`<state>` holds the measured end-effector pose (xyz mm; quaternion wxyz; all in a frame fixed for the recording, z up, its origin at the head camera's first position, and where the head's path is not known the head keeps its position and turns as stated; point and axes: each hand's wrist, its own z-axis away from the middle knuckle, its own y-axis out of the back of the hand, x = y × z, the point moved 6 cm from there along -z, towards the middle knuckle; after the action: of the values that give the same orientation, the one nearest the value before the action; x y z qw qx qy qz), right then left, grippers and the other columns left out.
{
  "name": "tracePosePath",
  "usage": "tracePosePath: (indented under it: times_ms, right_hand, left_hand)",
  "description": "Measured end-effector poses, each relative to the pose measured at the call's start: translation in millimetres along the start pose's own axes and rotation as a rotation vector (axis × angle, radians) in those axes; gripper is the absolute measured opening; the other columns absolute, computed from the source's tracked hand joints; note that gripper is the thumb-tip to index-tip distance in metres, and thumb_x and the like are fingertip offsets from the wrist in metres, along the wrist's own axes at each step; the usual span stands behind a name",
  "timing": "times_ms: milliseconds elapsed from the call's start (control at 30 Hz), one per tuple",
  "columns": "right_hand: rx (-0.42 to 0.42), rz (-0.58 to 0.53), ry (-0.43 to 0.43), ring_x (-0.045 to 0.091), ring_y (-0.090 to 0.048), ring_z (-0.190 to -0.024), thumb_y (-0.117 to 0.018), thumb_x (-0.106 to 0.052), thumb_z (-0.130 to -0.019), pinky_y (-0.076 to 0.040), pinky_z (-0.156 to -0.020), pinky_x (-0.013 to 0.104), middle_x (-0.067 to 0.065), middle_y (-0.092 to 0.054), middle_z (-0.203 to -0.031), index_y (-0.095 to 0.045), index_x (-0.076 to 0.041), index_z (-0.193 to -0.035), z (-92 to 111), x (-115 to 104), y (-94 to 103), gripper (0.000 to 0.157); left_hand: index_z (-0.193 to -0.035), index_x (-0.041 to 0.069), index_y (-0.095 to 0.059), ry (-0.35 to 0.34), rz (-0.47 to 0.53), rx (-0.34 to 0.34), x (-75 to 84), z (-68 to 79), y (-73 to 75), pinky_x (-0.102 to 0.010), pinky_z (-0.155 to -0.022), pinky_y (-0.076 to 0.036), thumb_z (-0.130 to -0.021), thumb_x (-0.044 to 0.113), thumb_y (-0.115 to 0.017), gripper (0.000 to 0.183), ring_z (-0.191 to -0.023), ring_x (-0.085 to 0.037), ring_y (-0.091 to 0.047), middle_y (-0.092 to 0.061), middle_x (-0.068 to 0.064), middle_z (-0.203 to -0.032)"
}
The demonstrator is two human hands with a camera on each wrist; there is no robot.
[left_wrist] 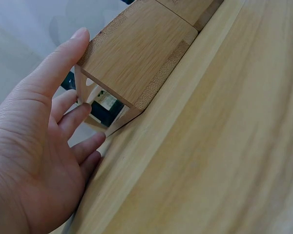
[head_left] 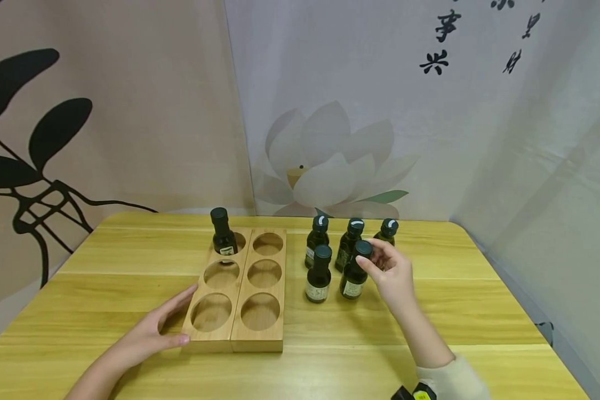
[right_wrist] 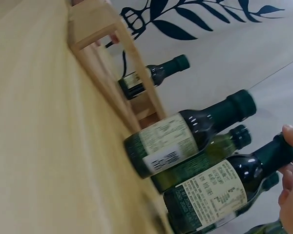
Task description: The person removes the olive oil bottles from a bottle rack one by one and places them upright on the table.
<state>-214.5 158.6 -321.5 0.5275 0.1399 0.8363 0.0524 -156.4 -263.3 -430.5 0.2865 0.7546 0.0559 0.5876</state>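
A light wooden bottle rack (head_left: pixel 245 278) of two joined strips with round holes stands left of centre. My left hand (head_left: pixel 147 333) touches its left side, thumb at the near corner and fingers spread along the edge; the left wrist view shows this hand (left_wrist: pixel 53 131) against the rack's end. One dark bottle (head_left: pixel 224 236) stands in the far-left hole. To the right, my right hand (head_left: pixel 392 272) pinches the neck of a dark glass bottle (head_left: pixel 353 280) with a pale label, also seen in the right wrist view as the labelled bottle (right_wrist: pixel 210 192). Whether its base touches the table cannot be told.
Close to the held bottle stand a front bottle (head_left: pixel 318 278), a back-left bottle (head_left: pixel 316 241), a back-middle bottle (head_left: pixel 348 244) and a back-right bottle (head_left: pixel 388 229). The wooden table (head_left: pixel 330 366) ends at a printed cloth backdrop (head_left: pixel 355 111).
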Motion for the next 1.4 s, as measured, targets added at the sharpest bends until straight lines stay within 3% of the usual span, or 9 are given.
tracePosePath:
  times_ms: [233, 367, 500, 633, 733, 900, 1133, 1267, 1400]
  right_hand:
    - [0.002, -0.007, 0.007, 0.012, -0.051, -0.072, -0.075, 0.000, -0.081, -0.042, -0.063, 0.019, 0.008, -0.060, -0.080, -0.066, 0.002, -0.110, 0.5, 43.6, -1.5, 0.031]
    - [0.006, -0.012, 0.010, 0.013, -0.051, -0.071, -0.074, 0.002, -0.081, -0.042, -0.063, 0.020, 0.012, -0.059, -0.079, -0.066, 0.005, -0.109, 3.8, 32.0, -1.2, 0.029]
    - [-0.012, 0.039, -0.001, 0.018, -0.050, -0.072, -0.072, 0.003, -0.082, -0.041, -0.065, 0.021, 0.016, -0.058, -0.081, -0.063, 0.008, -0.112, 6.6, 11.3, -1.1, 0.032]
    - [-0.007, 0.081, 0.035, 0.025, -0.048, -0.078, -0.075, -0.001, -0.082, -0.040, -0.066, 0.024, 0.012, -0.062, -0.098, -0.063, 0.000, -0.119, 2.1, 23.5, 2.8, 0.040]
    - [0.018, 0.092, 0.098, 0.026, -0.048, -0.082, -0.076, -0.004, -0.081, -0.039, -0.067, 0.028, 0.005, -0.062, -0.111, -0.063, -0.006, -0.121, -3.9, 27.1, 6.6, 0.043]
    - [0.044, 0.084, 0.238, 0.025, -0.047, -0.083, -0.076, -0.002, -0.081, -0.037, -0.067, 0.028, 0.002, -0.060, -0.107, -0.063, -0.006, -0.122, -11.1, 3.5, 6.0, 0.043]
    - [0.043, 0.023, 0.292, 0.014, -0.045, -0.082, -0.074, 0.008, -0.078, -0.034, -0.067, 0.026, 0.012, -0.058, -0.109, -0.062, 0.006, -0.119, -14.3, -46.6, -9.6, 0.043]
    - [0.015, 0.000, 0.277, 0.024, -0.045, -0.083, -0.072, 0.009, -0.079, -0.035, -0.068, 0.031, 0.019, -0.057, -0.109, -0.060, 0.010, -0.118, -13.3, -77.8, -23.3, 0.041]
    - [-0.035, -0.025, 0.268, 0.024, -0.044, -0.083, -0.072, 0.006, -0.081, -0.035, -0.069, 0.035, 0.020, -0.057, -0.110, -0.059, 0.009, -0.120, -18.7, -86.8, -42.5, 0.042]
  left_hand:
    - [-0.152, 0.018, -0.027, 0.003, 0.000, 0.005, 0.7, 0.0, -0.5, -0.018, -0.096, -0.030, -0.082, 0.002, -0.071, 0.085, -0.125, 0.002, -0.037, -0.032, -0.023, -0.148]
    - [-0.152, 0.018, -0.028, 0.003, -0.005, 0.005, 3.5, 0.1, -0.4, -0.020, -0.096, -0.032, -0.082, 0.003, -0.072, 0.085, -0.124, 0.002, -0.037, -0.032, -0.022, -0.149]
    - [-0.152, 0.016, -0.027, -0.006, 0.001, -0.001, 6.3, -0.6, -1.2, -0.046, -0.101, -0.034, -0.082, 0.003, -0.072, 0.085, -0.124, 0.001, -0.037, -0.032, -0.022, -0.149]
    - [-0.153, 0.015, -0.026, 0.000, 0.007, -0.007, 5.8, -0.9, -2.1, -0.067, -0.095, -0.029, -0.083, 0.003, -0.071, 0.084, -0.124, 0.001, -0.037, -0.032, -0.024, -0.149]
    - [-0.153, 0.016, -0.027, 0.011, 0.000, -0.006, 4.6, -0.4, -1.6, -0.055, -0.099, -0.034, -0.083, 0.003, -0.071, 0.084, -0.124, 0.000, -0.038, -0.032, -0.022, -0.149]
    - [-0.153, 0.017, -0.027, 0.012, 0.005, -0.007, 2.5, 0.8, -0.6, -0.021, -0.096, -0.033, -0.083, 0.002, -0.071, 0.084, -0.123, 0.004, -0.038, -0.033, -0.022, -0.148]
    - [-0.153, 0.019, -0.027, 0.017, 0.006, -0.011, 0.8, 0.1, 0.3, -0.016, -0.095, -0.030, -0.084, 0.003, -0.070, 0.083, -0.125, 0.005, -0.035, -0.031, -0.021, -0.149]
    - [-0.153, 0.021, -0.027, 0.022, 0.008, -0.011, 1.1, 0.0, 0.4, -0.016, -0.095, -0.031, -0.084, 0.004, -0.070, 0.082, -0.125, 0.004, -0.035, -0.032, -0.019, -0.150]
    - [-0.153, 0.020, -0.027, 0.026, 0.028, -0.013, 2.1, 0.3, -0.5, -0.017, -0.095, -0.031, -0.084, 0.004, -0.070, 0.082, -0.124, 0.005, -0.036, -0.032, -0.019, -0.149]
